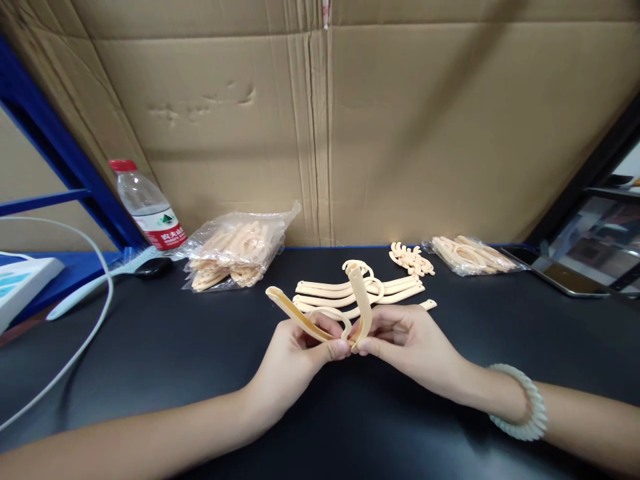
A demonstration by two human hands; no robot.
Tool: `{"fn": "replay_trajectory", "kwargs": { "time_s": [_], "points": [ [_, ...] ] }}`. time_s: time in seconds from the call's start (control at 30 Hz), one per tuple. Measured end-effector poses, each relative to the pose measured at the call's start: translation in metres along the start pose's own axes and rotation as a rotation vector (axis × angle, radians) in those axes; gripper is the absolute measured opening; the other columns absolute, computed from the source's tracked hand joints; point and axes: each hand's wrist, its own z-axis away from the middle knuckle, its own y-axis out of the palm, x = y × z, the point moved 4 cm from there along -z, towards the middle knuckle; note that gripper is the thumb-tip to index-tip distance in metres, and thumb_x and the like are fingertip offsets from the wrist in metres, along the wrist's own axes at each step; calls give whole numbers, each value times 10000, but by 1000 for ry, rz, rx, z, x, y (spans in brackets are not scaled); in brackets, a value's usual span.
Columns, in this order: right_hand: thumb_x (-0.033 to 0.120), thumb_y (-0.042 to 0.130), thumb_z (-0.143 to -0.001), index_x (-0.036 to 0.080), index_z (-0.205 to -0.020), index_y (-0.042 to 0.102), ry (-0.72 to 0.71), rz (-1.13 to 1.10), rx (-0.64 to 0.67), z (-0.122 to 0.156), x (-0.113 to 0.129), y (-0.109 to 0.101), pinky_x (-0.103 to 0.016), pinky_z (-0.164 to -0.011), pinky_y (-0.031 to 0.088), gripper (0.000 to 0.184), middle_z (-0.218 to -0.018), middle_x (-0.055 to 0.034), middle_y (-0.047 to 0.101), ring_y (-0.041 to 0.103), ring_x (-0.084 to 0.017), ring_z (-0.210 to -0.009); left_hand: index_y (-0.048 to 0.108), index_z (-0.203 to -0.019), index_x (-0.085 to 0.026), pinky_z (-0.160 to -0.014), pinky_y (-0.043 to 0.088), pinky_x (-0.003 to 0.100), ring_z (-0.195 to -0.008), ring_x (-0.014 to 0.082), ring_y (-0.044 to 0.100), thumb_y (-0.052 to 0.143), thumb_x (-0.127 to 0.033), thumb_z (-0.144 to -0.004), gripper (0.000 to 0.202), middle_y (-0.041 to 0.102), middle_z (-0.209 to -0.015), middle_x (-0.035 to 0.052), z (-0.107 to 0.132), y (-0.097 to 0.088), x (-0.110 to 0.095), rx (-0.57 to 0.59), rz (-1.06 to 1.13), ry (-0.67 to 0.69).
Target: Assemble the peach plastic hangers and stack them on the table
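Note:
My left hand (293, 360) is closed around the lower end of a beige plastic hanger arm (293, 311), whose hollow inner side shows. Pinched in my right hand (413, 337) is a second curved hanger arm (363, 300), which points upward. The two arms meet in a V at my fingertips; whether they are joined there I cannot tell. Between them a thin curved piece (345, 321) also reaches my fingers. Just behind my hands lie several loose hanger arms (320, 289) and a few hook-shaped pieces (375, 287).
Farther back sit a pile of small beige parts (413, 259), a large clear bag of parts (235, 247) and a smaller bag (470, 255). A water bottle (150, 207) stands at left near a white cable (103, 313). A phone-like dark slab (555, 272) lies right.

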Motion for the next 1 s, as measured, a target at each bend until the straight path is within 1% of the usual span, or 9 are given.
{"fn": "replay_trajectory", "kwargs": {
  "time_s": [0.2, 0.3, 0.37, 0.47, 0.57, 0.67, 0.8, 0.9, 1.0],
  "points": [
    [333, 777, -753, 188, -840, 695, 25, -92, -54, -1, -8, 3, -342, -715, 602, 188, -792, -38, 719, 702, -196, -728, 636, -723, -148, -749, 558, 325, -717, 195, 680, 848, -307, -657, 273, 703, -722, 26, 0, 2, 1, -19, 44, -27],
    [318, 772, -754, 178, -818, 679, 35, -63, -46, -4, -7, 1, -313, -677, 592, 180, -783, -37, 702, 689, -187, -727, 619, -750, -141, -711, 564, 297, -698, 178, 677, 854, -328, -655, 314, 699, -728, 28, -1, 1, 2, -25, 31, -48],
    [287, 790, -727, 179, -824, 671, 44, -59, -30, -6, -3, -6, -270, -615, 577, 187, -841, -33, 683, 667, -170, -731, 604, -771, -141, -663, 560, 260, -669, 157, 668, 853, -335, -659, 335, 683, -711, 13, -1, -1, 2, -42, 6, -70],
    [270, 802, -710, 182, -804, 659, 57, -51, 40, -11, 8, -28, -234, -544, 555, 192, -853, -17, 650, 628, -132, -666, 572, -776, -145, -617, 547, 213, -644, 130, 657, 847, -341, -671, 353, 657, -698, -10, -2, -11, -1, -99, -37, -85],
    [303, 791, -735, 173, -776, 657, 60, 144, 167, -16, 19, -57, -247, -556, 556, 191, -789, -20, 666, 637, -133, -621, 550, -794, -152, -609, 543, 196, -681, 133, 671, 821, -344, -707, 343, 673, -761, 6, -5, -22, -7, -139, -89, -86],
    [335, 780, -748, 177, -801, 675, 36, 394, 241, -20, 27, -84, -254, -563, 541, 197, -723, -23, 690, 665, -161, -634, 567, -826, -154, -579, 536, 197, -684, 142, 676, 825, -327, -694, 337, 674, -785, 14, -10, -29, -13, -136, -143, -113],
    [304, 737, -784, 183, -810, 714, -42, 693, 324, -19, 32, -101, -258, -592, 533, 125, -742, -22, 700, 670, -169, -667, 576, -753, -164, -550, 507, 201, -663, 152, 665, 837, -287, -651, 306, 675, -732, 8, -16, -32, -17, -54, -204, -113],
    [260, 710, -797, 192, -806, 730, -63, 791, 406, -17, 30, -101, -256, -612, 526, 71, -760, -18, 701, 666, -166, -680, 610, -692, -161, -538, 465, 213, -599, 144, 621, 794, -293, -694, 226, 681, -697, 19, -21, -33, -19, 60, -399, -43],
    [206, 694, -795, 200, -804, 737, -80, 872, 454, -16, 28, -98, -273, -684, 505, 44, -777, -16, 698, 655, -177, -748, 669, -701, -173, -584, 432, 231, -623, 152, 589, 730, -276, -763, 135, 682, -715, 29, -25, -35, -26, 157, -738, 220]
  ]
}}
